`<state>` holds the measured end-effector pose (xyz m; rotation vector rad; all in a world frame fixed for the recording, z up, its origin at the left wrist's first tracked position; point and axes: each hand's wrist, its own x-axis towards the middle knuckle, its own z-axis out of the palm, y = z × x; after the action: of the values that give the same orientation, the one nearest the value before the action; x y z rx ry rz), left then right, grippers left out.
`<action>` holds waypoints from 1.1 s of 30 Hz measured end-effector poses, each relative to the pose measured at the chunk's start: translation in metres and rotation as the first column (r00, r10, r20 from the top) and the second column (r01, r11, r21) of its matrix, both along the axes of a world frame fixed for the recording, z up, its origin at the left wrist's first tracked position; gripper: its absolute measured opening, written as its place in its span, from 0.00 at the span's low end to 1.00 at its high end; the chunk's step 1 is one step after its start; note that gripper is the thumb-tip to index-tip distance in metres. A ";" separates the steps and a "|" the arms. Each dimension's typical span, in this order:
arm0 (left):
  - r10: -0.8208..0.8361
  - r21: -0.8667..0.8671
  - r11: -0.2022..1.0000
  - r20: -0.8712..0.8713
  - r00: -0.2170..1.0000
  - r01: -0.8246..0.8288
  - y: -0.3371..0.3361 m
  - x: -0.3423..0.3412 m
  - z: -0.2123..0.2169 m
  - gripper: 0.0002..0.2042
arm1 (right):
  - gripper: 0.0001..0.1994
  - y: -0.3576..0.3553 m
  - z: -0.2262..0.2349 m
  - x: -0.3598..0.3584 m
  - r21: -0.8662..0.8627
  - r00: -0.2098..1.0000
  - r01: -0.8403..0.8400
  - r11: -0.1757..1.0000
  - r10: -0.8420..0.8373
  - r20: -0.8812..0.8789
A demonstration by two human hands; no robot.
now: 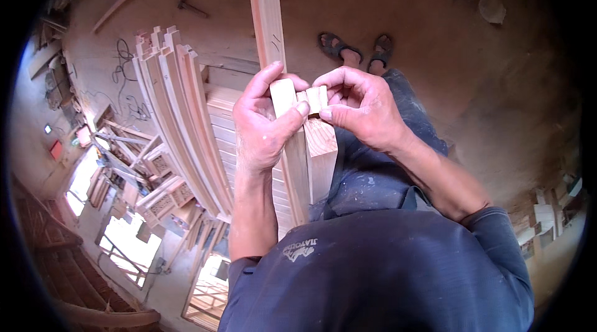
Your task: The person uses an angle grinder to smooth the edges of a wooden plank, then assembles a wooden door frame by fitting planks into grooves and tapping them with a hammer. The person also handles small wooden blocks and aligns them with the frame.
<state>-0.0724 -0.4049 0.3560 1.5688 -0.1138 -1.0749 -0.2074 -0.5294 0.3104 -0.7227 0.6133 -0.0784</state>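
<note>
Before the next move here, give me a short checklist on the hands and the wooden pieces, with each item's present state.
1. Left hand grips the long wooden rail: ok, fingers wrapped round it.
2. Right hand pinches the small wooden block: ok.
3. Block seated flush in the rail: cannot tell, fingers hide the joint.
4. Short wooden piece below the hands supported: cannot tell.
5. Stack of curved wooden slats apart from the hands: ok.
6. Sandalled feet away from the rail's far end: ok.
</note>
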 end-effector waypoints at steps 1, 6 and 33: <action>-0.011 -0.035 0.999 0.009 1.000 0.011 -0.002 -0.001 0.001 0.29 | 0.14 0.000 0.003 -0.002 0.015 1.000 0.012 1.000 -0.012 0.003; -0.056 -0.102 0.993 0.001 0.998 0.056 0.001 0.000 0.003 0.24 | 0.14 0.001 0.005 -0.012 -0.016 1.000 -0.002 1.000 0.002 0.021; -0.291 0.006 0.957 0.004 0.957 0.291 -0.016 0.037 -0.008 0.28 | 0.11 0.007 -0.001 -0.004 -0.043 0.998 0.057 0.997 -0.057 0.018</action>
<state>-0.0355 -0.4212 0.3477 1.5921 -0.3545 -1.3000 -0.2110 -0.5223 0.3094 -0.7458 0.6179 -0.1507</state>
